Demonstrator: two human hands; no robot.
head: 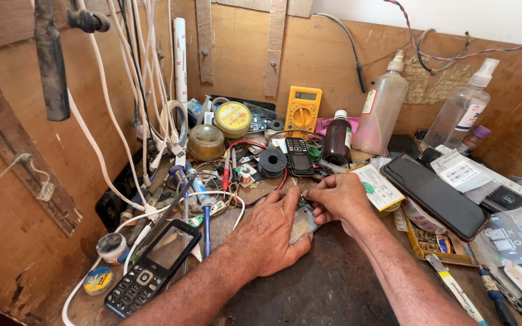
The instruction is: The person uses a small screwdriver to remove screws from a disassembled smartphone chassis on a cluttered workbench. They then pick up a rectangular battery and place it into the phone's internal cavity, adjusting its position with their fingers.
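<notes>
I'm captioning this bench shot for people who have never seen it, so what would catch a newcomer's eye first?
First, the two bare hands at centre: the left hand and right hand close together on a small flat silvery part. Behind them, a yellow box-shaped multimeter leans against the wooden back wall. A black keypad phone lies at front left below hanging white cables, and a dark glossy smartphone lies to the right.

Bare dark bench top lies open near the wrists; tools, keypad phone and smartphone crowd either side.
</notes>
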